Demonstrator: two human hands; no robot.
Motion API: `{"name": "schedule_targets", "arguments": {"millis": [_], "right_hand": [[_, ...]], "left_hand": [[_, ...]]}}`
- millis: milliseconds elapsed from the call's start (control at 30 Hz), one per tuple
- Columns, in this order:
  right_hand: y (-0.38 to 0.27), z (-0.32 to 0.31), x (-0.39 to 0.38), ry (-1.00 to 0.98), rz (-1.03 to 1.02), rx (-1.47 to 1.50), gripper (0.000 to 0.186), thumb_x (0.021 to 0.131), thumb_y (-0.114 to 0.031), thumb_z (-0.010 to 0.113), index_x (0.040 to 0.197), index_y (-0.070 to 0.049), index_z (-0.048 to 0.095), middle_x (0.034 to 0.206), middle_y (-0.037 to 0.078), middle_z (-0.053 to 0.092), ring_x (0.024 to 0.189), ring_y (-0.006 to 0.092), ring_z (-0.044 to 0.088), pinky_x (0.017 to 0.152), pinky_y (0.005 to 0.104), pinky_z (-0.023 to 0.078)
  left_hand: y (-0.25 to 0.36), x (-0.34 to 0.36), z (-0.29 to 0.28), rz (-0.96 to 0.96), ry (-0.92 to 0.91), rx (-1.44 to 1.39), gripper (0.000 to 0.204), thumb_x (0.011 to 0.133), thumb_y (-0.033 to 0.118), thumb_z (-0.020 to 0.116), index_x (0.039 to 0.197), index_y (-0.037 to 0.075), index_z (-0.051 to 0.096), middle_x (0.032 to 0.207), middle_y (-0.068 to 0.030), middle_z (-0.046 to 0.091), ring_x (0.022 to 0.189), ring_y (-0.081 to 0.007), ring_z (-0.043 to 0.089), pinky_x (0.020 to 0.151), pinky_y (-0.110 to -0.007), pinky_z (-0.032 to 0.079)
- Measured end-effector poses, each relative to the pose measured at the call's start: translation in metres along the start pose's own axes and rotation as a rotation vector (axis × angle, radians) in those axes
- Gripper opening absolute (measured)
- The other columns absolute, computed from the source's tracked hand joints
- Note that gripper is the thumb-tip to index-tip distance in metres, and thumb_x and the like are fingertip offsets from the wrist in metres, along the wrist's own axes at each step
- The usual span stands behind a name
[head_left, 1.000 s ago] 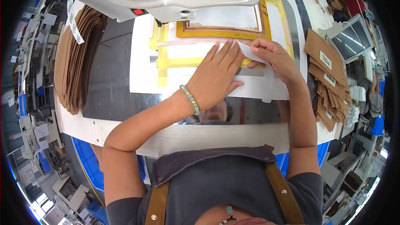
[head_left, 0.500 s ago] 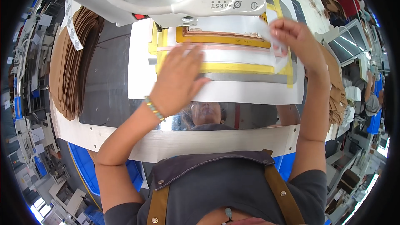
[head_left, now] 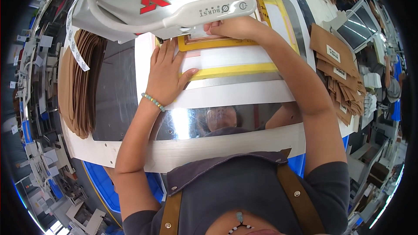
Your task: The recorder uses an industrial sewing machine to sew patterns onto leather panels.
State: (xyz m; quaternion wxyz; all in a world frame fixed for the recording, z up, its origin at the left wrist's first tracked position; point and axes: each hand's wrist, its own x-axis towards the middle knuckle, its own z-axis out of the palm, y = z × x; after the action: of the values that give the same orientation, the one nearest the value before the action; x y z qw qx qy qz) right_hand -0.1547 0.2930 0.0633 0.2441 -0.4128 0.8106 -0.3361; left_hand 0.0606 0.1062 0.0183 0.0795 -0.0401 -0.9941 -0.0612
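A yellow-orange frame [head_left: 220,44] lies on the white sheet with yellow tape strips [head_left: 244,68], under the head of a sewing machine [head_left: 126,0]. Flat on the sheet beside the frame's left corner rests my left hand [head_left: 167,67], fingers stretched out, with nothing seen in it. My right hand [head_left: 239,29] reaches over the frame, its fingers curled and pinched together just below the white lamp arm [head_left: 187,18]. What the pinch holds, if anything, cannot be made out. The white area inside the frame is partly covered by this hand.
A thick stack of folded brown pieces [head_left: 78,87] stands at the left. Brown labelled pieces [head_left: 333,56] lie in a pile at the right, near a tilted screen [head_left: 359,24]. A shiny metal plate [head_left: 183,124] borders the near side. A white printed tape [head_left: 72,39] hangs at left.
My right hand has moved left over the frame; the translucent white piece it held no longer shows. My left hand has shifted left and lies flatter. The whole view has turned slightly.
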Motion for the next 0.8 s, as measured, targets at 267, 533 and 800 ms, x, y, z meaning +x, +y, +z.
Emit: {"name": "schedule_targets", "arguments": {"millis": [267,533,800], "right_hand": [[0.004,0.014,0.002,0.073,-0.025,0.006,0.019,0.087,-0.019,0.076,0.102,-0.007,0.078,0.089,0.006,0.075,0.084,0.0166,0.07,0.079,0.0327,0.056],[0.038,-0.063,0.0,0.073,-0.113,0.002,0.016,0.085,-0.017,0.08,0.097,-0.008,0.08,0.087,0.002,0.076,0.08,0.0121,0.067,0.074,0.0328,0.053],[0.03,-0.087,-0.041,-0.166,0.12,-0.406,0.008,0.078,-0.013,0.08,0.083,-0.007,0.079,0.08,0.004,0.076,0.077,0.0157,0.07,0.069,0.0337,0.053]], "left_hand": [[0.004,0.003,-0.001,0.016,0.018,-0.02,0.078,0.105,0.062,0.05,0.156,0.002,0.051,0.168,-0.0263,0.035,0.157,-0.0438,0.029,0.13,-0.055,0.016],[0.003,0.002,0.002,-0.01,0.066,-0.007,0.066,0.102,0.049,0.062,0.148,0.001,0.06,0.166,-0.0264,0.041,0.157,-0.0427,0.031,0.13,-0.053,0.018],[0.0,0.001,0.005,0.014,0.072,0.01,0.066,0.104,0.051,0.059,0.146,0.0,0.06,0.164,-0.0265,0.042,0.157,-0.0426,0.031,0.13,-0.053,0.018]]}}
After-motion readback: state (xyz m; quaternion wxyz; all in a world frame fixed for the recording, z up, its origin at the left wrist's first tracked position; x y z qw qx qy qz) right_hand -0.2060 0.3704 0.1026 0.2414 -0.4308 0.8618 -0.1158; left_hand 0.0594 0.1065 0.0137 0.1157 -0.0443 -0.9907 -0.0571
